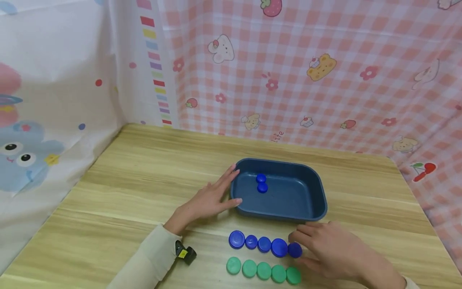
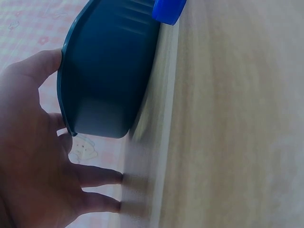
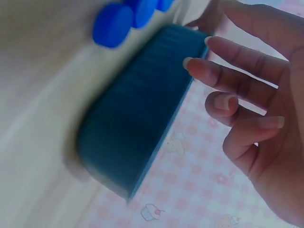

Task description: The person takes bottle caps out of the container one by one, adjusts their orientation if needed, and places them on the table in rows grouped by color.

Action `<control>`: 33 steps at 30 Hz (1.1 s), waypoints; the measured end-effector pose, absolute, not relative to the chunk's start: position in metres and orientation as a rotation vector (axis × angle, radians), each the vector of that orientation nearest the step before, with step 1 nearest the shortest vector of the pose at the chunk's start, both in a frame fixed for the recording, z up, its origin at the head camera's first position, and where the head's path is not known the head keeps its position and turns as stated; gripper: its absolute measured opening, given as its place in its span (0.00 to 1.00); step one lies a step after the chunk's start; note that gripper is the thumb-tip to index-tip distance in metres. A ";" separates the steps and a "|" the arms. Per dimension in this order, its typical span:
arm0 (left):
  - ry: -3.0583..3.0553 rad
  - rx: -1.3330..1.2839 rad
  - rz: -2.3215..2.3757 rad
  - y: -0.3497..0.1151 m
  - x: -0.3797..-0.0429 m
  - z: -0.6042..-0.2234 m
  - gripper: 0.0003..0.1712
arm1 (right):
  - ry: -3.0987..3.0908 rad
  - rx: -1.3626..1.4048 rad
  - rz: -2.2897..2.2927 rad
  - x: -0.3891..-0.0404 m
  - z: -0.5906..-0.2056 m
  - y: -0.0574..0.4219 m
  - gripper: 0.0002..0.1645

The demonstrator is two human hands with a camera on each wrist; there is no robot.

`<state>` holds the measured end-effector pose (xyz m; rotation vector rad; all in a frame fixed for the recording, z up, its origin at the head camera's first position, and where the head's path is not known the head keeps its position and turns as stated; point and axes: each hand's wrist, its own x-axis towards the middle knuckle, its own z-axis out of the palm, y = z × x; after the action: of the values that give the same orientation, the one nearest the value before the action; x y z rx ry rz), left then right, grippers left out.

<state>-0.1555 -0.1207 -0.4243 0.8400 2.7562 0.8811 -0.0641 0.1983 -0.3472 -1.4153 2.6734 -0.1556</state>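
A dark blue rectangular tray [image 1: 288,197] stands on the table, with two small blue bottle caps [image 1: 262,187] inside, towards its left end. My left hand [image 1: 207,200] touches that end, thumb by the front rim and fingers spread along the left side; the left wrist view shows the thumb against the rim [image 2: 60,90]. In front of the tray lies a row of several blue caps [image 1: 264,244] of differing sizes. My right hand [image 1: 333,251] is at the row's right end, thumb and fingertips around the last blue cap [image 1: 294,250]. In the right wrist view its fingers [image 3: 237,85] are apart and hold nothing.
Nearer the front edge, a row of several green caps [image 1: 264,271] runs below the blue ones. A pink checked cloth [image 1: 288,80] hangs behind the wooden table [image 1: 144,172], and a white printed cloth [image 1: 61,120] hangs on the left. A black wrist device [image 1: 187,253] sits by the left sleeve.
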 end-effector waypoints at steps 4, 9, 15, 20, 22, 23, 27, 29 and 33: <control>2.753 0.841 0.881 -0.121 -0.155 -0.424 0.47 | 2.762 -1.582 -0.155 -0.078 -0.340 0.198 0.16; 2.760 0.841 0.882 -0.121 -0.156 -0.424 0.47 | 2.794 -1.676 -0.164 -0.099 -0.334 0.197 0.15; 2.758 0.842 0.880 -0.121 -0.156 -0.426 0.47 | 2.778 -1.647 -0.154 -0.121 -0.332 0.193 0.15; 2.754 0.844 0.875 -0.121 -0.156 -0.426 0.48 | 2.768 -1.564 -0.089 -0.138 -0.331 0.190 0.14; 2.753 0.841 0.873 -0.121 -0.156 -0.426 0.48 | 2.763 -1.536 -0.076 -0.144 -0.330 0.189 0.14; 2.757 0.843 0.872 -0.121 -0.156 -0.426 0.48 | 2.761 -1.528 -0.071 -0.147 -0.330 0.188 0.13; 2.762 0.841 0.871 -0.121 -0.156 -0.425 0.48 | 2.742 -1.548 -0.037 -0.159 -0.331 0.185 0.14; 2.761 0.836 0.870 -0.121 -0.156 -0.425 0.48 | 2.729 -1.561 -0.022 -0.165 -0.333 0.183 0.14; 2.759 0.831 0.865 -0.121 -0.156 -0.425 0.48 | 2.700 -1.558 0.001 -0.175 -0.336 0.177 0.14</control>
<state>-0.1556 -0.1214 -0.4250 0.8313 2.7595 0.8652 -0.1753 0.1772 -0.3362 -1.5579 2.7003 0.0010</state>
